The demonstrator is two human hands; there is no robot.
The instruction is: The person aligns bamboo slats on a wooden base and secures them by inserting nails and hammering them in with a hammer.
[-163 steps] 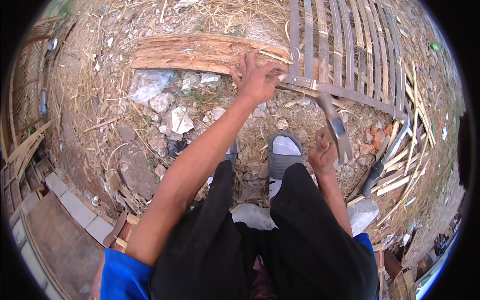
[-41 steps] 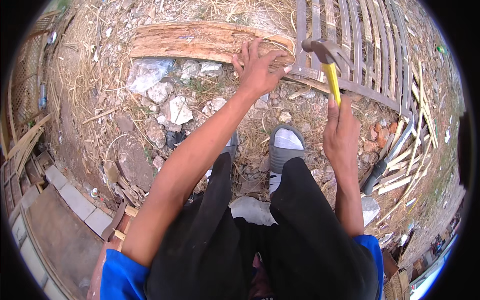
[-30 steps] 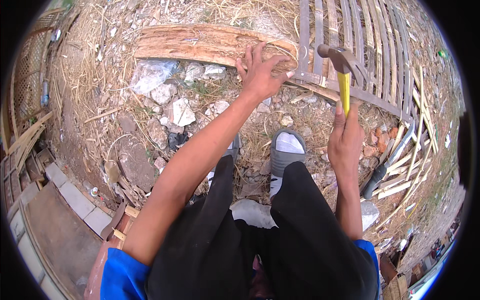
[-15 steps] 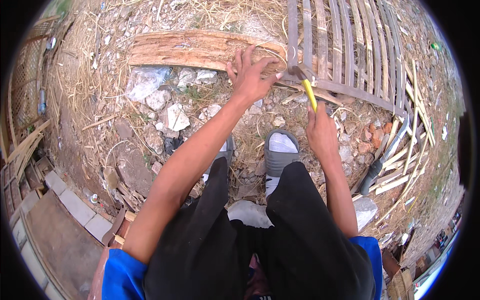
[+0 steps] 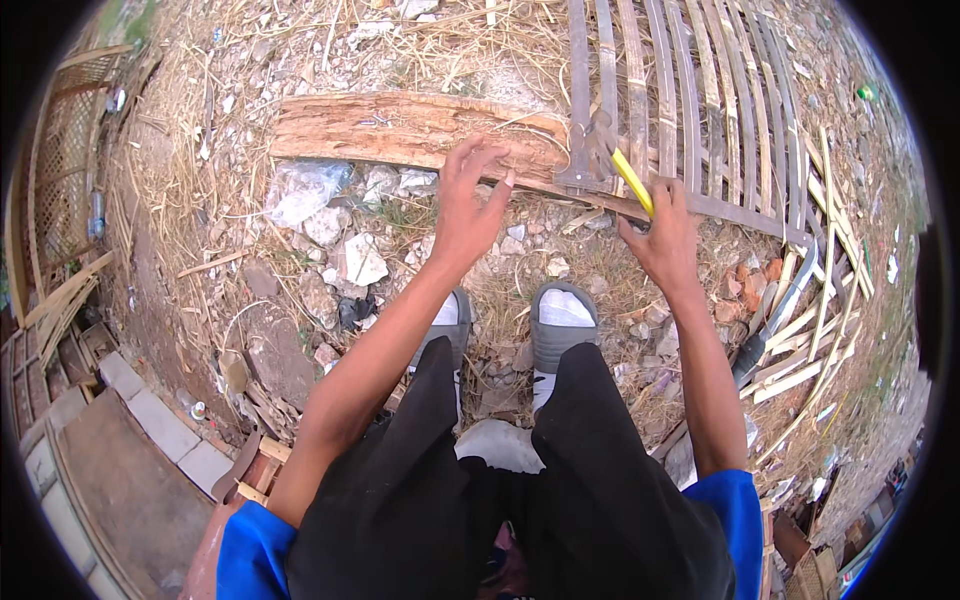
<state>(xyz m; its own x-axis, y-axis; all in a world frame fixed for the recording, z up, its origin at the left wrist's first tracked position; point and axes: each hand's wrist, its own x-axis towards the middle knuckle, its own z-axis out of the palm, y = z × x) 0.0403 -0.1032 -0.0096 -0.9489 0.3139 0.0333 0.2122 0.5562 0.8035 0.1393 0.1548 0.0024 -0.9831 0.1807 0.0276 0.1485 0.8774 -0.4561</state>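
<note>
Down on the rubble-strewn ground in the head view, I see a rough wooden plank (image 5: pixel 400 130) lying flat among dry straw and stones. My left hand (image 5: pixel 465 205) sits at the plank's near edge with the fingers spread wide, fingertips just touching or hovering at the wood, holding nothing. My right hand (image 5: pixel 662 240) is wrapped tight around the yellow handle of a hammer (image 5: pixel 612 160); the metal head is down at the spot where the plank's right end meets the gray slat panel (image 5: pixel 680 90). I can't tell if the head actually touches the wood there. The slats run away from me and bend with the lens. Closer in, both gray sandals (image 5: pixel 562 320) stand on the stones, with loose bamboo strips (image 5: pixel 800 340) piled off to the right.
</note>
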